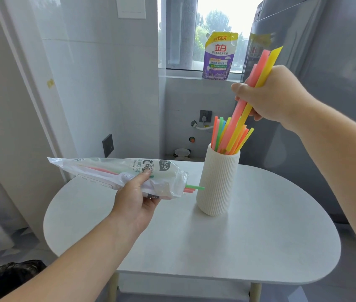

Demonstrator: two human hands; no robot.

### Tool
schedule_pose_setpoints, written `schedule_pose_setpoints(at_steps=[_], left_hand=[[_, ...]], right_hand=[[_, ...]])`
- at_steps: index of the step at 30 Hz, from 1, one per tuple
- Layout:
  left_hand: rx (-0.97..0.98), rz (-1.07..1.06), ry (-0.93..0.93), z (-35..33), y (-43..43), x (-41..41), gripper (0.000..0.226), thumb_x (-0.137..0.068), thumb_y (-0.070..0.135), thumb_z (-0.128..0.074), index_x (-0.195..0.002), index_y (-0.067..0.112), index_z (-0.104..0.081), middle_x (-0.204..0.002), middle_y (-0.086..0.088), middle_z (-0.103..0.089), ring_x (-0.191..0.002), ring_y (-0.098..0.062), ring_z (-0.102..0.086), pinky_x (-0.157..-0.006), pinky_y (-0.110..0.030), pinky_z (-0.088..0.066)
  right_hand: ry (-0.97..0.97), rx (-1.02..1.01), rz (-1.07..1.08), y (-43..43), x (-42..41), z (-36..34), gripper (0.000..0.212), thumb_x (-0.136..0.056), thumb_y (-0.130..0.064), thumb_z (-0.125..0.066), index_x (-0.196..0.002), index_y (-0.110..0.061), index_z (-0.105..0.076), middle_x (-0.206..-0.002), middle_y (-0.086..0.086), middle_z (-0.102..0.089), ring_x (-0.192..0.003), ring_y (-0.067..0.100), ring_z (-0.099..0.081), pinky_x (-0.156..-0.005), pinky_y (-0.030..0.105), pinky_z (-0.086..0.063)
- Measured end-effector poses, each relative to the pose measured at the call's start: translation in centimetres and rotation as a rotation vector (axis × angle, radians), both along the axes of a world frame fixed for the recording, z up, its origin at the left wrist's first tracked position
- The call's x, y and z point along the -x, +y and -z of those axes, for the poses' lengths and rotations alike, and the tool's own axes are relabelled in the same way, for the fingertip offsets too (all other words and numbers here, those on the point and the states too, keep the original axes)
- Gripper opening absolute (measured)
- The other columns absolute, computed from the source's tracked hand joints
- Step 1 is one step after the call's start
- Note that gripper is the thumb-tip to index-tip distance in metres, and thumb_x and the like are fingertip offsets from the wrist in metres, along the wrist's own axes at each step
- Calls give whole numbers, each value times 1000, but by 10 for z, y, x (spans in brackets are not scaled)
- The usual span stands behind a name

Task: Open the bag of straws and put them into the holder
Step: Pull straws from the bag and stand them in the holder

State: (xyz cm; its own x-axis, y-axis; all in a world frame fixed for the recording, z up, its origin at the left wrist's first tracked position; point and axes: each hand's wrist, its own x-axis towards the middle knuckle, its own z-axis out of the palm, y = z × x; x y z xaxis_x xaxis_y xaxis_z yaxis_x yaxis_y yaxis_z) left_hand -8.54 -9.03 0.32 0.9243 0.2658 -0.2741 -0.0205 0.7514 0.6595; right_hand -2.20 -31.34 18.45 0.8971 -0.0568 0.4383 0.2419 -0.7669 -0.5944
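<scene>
A cream ribbed holder stands upright on the white table, with several coloured straws fanning out of its mouth. My right hand is above and to the right of it, gripping a pink and a yellow straw whose lower ends dip into the holder. My left hand holds the clear printed straw bag level over the table's left side. The bag's open end faces the holder, and a green and an orange straw tip poke out.
A purple detergent pouch leans on the windowsill behind. A grey appliance fills the right side, close behind my right hand. A black bag lies on the floor at lower left. Tiled wall and wall sockets are to the left.
</scene>
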Motion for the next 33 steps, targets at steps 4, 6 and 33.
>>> schedule_pose_setpoints(at_steps=[4,6,33], left_hand=[[1,7,3,-1,-2,0,42,-95,1,-65,-135,8,-59,-115,-10,-76,-85,-20,-77,-56,-32,-62],[2,5,-2,0,-3,0,40,-95,1,-65,-133,9,-60,-110,-9,-76,-80,-19,-78,-56,-31,-62],[-9,15,-34,-5,1,1,35,-95,4,-65,-129,11,-61,-109,-8,-75,-76,-17,-78,-62,-33,-65]], right_hand=[[78,74,-33,3,-2,5,36,-91,-50,-65,-87,-15,-62,-80,3,-70,-62,15,-69,-51,22,-51],[100,128,-57,5,-3,10,41,-89,-52,-67,-87,-11,-64,-77,7,-68,-60,17,-66,-52,25,-51],[-386,4,-98,15,54,96,37,-96,-36,-39,-79,-8,-55,-76,6,-58,-74,28,-53,-64,41,-44]])
